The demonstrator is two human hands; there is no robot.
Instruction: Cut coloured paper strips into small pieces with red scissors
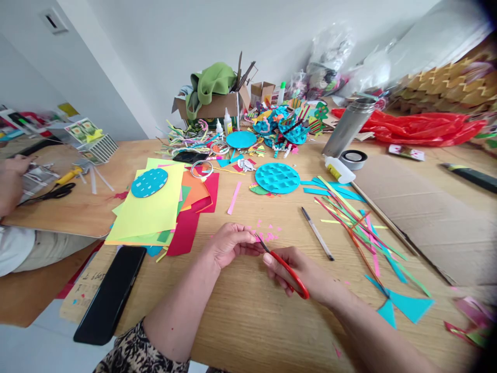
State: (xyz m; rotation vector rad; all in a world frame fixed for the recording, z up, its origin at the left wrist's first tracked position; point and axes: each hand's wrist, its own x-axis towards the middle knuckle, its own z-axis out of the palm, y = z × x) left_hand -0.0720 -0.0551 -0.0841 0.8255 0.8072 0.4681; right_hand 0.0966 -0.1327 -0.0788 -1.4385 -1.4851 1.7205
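Note:
My right hand (310, 272) grips red-handled scissors (290, 273), their dark blades pointing at my other hand. My left hand (231, 246) is closed in a pinch at the blade tips; what it pinches is too small or hidden to make out. Tiny pink paper scraps (269, 233) lie scattered on the table just beyond the blades. A pink paper strip (234, 198) rests a little farther off. Beyond my hands sits a blue oval with raised scale-like folds (277, 178). A pen (317, 233) lies to the right.
Coloured paper sheets (147, 217) with a dotted blue oval (149, 183) are at left, near a black phone (111, 295). Paper strips (368, 233), cardboard (427, 217) and a steel flask (348, 127) stand or lie right. Another person's hand (13, 178) is at far left.

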